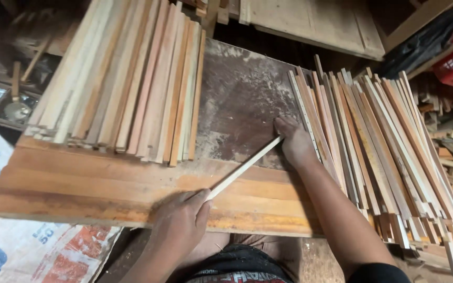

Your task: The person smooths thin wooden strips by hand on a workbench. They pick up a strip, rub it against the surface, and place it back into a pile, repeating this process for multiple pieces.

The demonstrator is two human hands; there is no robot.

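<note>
Left hand [181, 222] fisted, knuckles up; right hand [294, 141] flat, fingers extended forward, forearm stretched out.

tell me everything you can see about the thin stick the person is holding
The thin stick is a slim, pale strip of what looks like wood, straight and square-edged. It lies slanted above the workboard, low end pinched in the left hand, high end meeting the right hand near the dusty dark panel. It sits between the neat stack of strips and the loose pile.
</note>
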